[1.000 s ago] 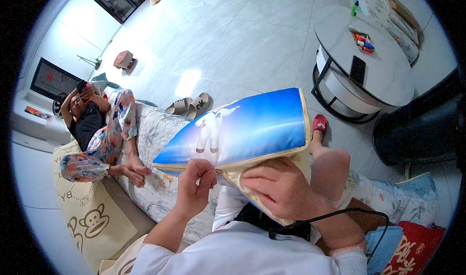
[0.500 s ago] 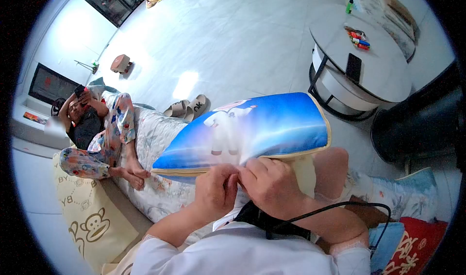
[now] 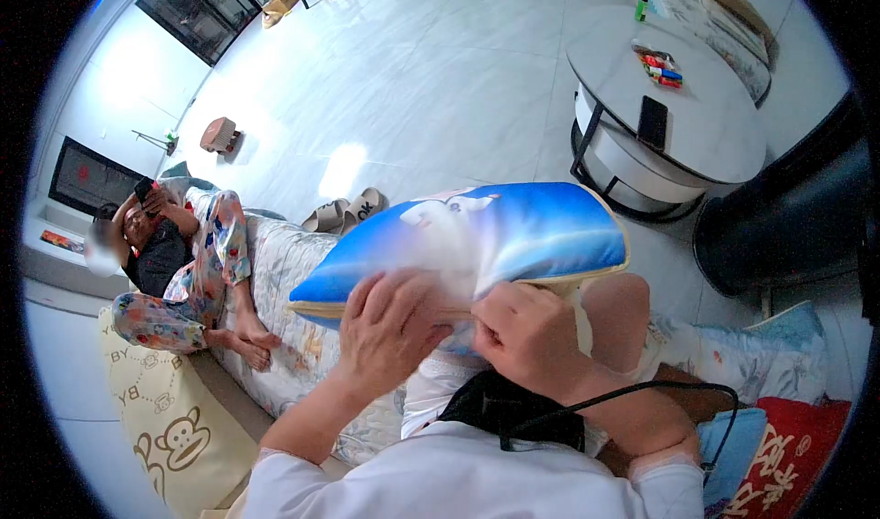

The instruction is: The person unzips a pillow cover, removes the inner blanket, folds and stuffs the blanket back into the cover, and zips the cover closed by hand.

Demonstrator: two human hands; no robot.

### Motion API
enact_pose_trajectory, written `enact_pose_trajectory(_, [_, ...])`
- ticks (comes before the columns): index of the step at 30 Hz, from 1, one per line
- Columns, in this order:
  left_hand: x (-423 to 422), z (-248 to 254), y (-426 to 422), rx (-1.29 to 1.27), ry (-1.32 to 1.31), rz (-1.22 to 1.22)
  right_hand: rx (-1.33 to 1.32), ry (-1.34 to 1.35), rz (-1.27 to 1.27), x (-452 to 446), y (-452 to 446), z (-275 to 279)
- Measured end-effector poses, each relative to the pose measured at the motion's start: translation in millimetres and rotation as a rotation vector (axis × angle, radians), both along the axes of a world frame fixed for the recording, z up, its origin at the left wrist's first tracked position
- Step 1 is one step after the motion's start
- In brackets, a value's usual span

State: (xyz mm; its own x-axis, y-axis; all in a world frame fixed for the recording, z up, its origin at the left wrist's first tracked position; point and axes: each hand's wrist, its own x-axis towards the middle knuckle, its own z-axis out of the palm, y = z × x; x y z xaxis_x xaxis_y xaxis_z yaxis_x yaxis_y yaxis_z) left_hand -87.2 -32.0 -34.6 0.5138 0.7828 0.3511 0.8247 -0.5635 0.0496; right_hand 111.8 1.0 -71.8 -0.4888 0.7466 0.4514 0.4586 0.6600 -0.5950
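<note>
- Cushion, blue with pale piping: the head view has one, just beyond your two hands, its near edge touching both, one pointed corner sticking out past your left hand.
- Right hand: you have it closed, pinching that near edge.
- Left hand: your fingers bend loosely against the cushion, blurred; I cannot tell whether they grip.
- Farther from you: one round table bearing one dark phone; two slippers; one other person, reclining.
</note>
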Motion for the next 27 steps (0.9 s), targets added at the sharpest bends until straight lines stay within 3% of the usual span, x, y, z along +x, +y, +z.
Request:
enact_pose_trajectory(2, [-4,-16,3,0.036,0.066,0.083,-0.004,0.003,-0.002,4,3,-1])
enact_pose_trajectory(6, [6,-36,10,0.122,0.113,-0.007,0.026,-0.016,-0.027,7,3,-5])
enact_pose_trajectory(13, [23,-34,34,0.270,0.107,-0.068,0.189,-0.124,-0.241,19,5,-11])
enact_pose_trajectory(19, [20,-38,45,0.107,0.302,-0.147,0.374,-0.152,-0.120,14,2,-17])
enact_pose_trajectory(27, [43,-30,51,0.085,0.247,-0.158,0.235,-0.263,-0.365,21,6,-19])
